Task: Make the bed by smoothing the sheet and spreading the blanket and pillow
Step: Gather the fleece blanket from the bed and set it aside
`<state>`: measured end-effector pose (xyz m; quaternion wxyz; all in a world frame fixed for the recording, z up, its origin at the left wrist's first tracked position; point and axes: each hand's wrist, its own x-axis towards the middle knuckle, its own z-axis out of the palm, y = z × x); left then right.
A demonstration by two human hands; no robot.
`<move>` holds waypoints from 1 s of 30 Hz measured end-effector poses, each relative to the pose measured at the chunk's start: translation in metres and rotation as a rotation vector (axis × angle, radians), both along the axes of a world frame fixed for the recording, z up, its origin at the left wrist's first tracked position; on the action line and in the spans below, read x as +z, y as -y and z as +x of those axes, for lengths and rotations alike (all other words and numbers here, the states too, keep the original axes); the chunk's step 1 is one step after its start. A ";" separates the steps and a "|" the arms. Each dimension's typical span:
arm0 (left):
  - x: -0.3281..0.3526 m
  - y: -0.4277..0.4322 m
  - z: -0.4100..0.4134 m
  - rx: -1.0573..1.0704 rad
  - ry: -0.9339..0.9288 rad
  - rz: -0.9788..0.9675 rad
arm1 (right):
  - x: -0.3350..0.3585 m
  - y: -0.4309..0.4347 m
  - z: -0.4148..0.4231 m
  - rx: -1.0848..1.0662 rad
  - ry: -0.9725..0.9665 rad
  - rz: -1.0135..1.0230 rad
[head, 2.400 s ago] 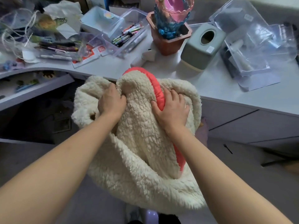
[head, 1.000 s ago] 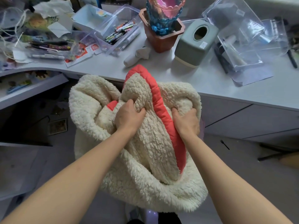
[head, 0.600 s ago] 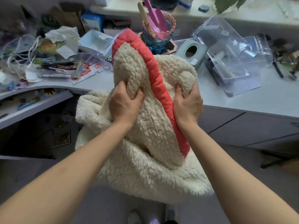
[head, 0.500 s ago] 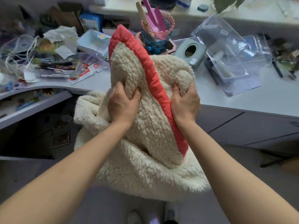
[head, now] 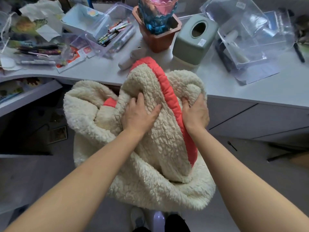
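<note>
Both arms reach forward: the left hand (head: 140, 116) clutches a fistful of fleece, fingers curled in, while the right hand (head: 196, 113), at its 3 o'clock, curls round a fold beside the red trim (head: 172, 101). The cream blanket (head: 158, 168) hangs bunched in both hands, its top at 12 o'clock overlapping the desk (head: 250, 88) edge.

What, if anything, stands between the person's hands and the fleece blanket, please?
Nothing visible: the left hand and the right hand both grip the blanket, bunched in front of the desk. No bed is in view, so the way there cannot be judged.
</note>
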<state>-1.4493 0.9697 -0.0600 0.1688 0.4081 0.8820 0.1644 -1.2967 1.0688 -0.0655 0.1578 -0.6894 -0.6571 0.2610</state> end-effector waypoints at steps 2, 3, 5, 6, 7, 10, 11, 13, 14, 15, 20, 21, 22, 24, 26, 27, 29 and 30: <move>-0.005 -0.004 0.000 -0.015 0.025 -0.047 | -0.003 -0.001 0.001 -0.013 0.001 -0.011; -0.008 -0.005 0.000 -0.022 0.041 -0.062 | -0.005 0.000 0.002 -0.018 0.003 -0.015; -0.015 -0.010 0.001 -0.034 0.083 -0.090 | -0.009 -0.002 0.004 -0.033 0.003 -0.024; -0.018 -0.010 0.001 -0.038 0.104 -0.101 | -0.011 -0.002 0.005 -0.039 0.001 -0.030; -0.021 -0.012 0.000 -0.042 0.122 -0.111 | -0.013 -0.001 0.005 -0.044 -0.003 -0.037; -0.030 -0.018 -0.002 -0.056 0.159 -0.153 | -0.021 -0.001 0.008 -0.067 -0.009 -0.046; -0.033 -0.020 -0.002 -0.060 0.169 -0.169 | -0.023 -0.001 0.009 -0.076 -0.009 -0.050; -0.041 -0.023 -0.004 -0.055 0.191 -0.197 | -0.028 -0.001 0.009 -0.088 -0.006 -0.058; -0.045 -0.025 -0.005 -0.046 0.201 -0.213 | -0.029 -0.001 0.009 -0.092 -0.005 -0.061; -0.048 -0.026 -0.008 -0.036 0.211 -0.229 | -0.031 -0.001 0.009 -0.095 -0.005 -0.062; -0.057 -0.028 -0.013 0.016 0.240 -0.269 | -0.036 -0.001 0.008 -0.101 -0.009 -0.065; -0.056 -0.028 -0.012 0.022 0.235 -0.262 | -0.035 0.000 0.008 -0.102 -0.012 -0.069; -0.055 -0.027 -0.011 0.025 0.234 -0.257 | -0.034 0.000 0.008 -0.103 -0.016 -0.074; -0.047 -0.024 -0.011 0.026 0.241 -0.255 | -0.029 0.003 0.009 -0.106 -0.028 -0.079; -0.035 -0.019 -0.012 0.025 0.224 -0.233 | -0.023 0.006 0.010 -0.109 -0.039 -0.069; -0.027 -0.014 -0.012 0.025 0.192 -0.204 | -0.017 0.010 0.010 -0.108 -0.045 -0.054; -0.017 -0.006 -0.008 0.029 0.119 -0.133 | -0.010 0.015 0.010 -0.114 -0.051 -0.019; -0.013 -0.001 -0.006 0.034 0.094 -0.098 | -0.006 0.019 0.011 -0.114 -0.055 -0.002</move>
